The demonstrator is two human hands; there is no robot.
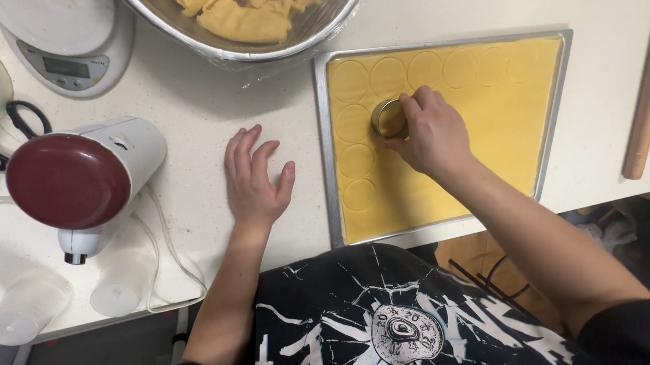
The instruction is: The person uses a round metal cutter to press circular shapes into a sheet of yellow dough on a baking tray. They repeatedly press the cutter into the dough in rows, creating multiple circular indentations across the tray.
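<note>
Yellow dough (481, 108) lies rolled flat in the metal tray (328, 151) on the white table (195, 108), its surface marked with pressed circles. I see my right hand (433, 131) clenched around a round metal cutter (388, 118), which stands on the dough near the tray's upper left. My left hand (255, 176) holds nothing and rests flat on the table, fingers spread, just left of the tray and right of a red-lidded white appliance (81, 178).

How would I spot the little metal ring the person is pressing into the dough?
Find the shallow metal tray lined with a flat yellow dough sheet. Near its upper left, the right hand grips a small round metal cutter. It is the only shiny raised ring among the flat circles already scored in the dough.
</note>
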